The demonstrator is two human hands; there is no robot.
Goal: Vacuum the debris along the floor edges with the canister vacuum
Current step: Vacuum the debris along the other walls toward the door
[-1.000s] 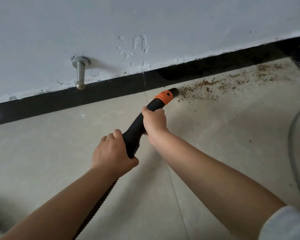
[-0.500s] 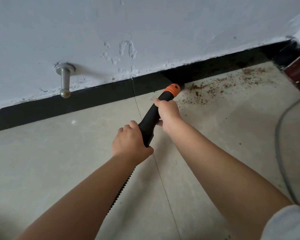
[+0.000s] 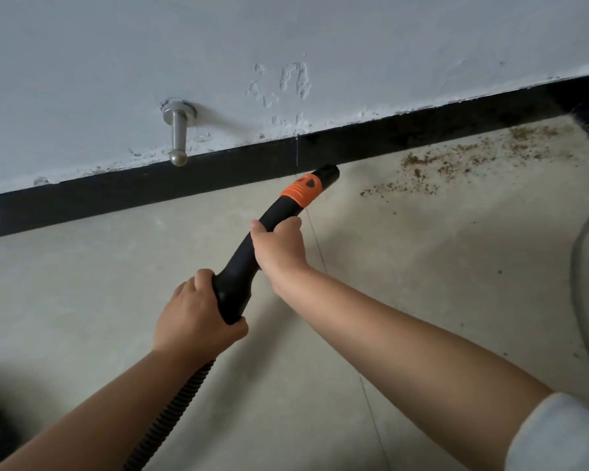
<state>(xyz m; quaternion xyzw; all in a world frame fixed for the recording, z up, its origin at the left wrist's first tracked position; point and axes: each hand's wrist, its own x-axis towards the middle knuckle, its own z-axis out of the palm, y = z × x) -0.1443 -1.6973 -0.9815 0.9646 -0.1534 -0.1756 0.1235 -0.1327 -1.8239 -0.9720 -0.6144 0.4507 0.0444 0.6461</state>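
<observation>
pale tiled floor (image 3: 116,300) carries brown debris (image 3: 456,161) scattered near the black skirting (image 3: 150,188).

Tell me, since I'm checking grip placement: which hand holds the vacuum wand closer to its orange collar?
The right hand, gripping the black wand just below the orange collar. The left hand holds the rear end, where the ribbed hose joins.

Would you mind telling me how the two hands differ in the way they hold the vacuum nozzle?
The right hand grips the nozzle farther forward, just behind the orange collar; the left hand grips the rear end, where the ribbed hose joins. The right forearm ends in a pale sleeve; the left forearm shows bare. Both hands wrap their fingers round the same black nozzle, aimed at the skirting.
</observation>
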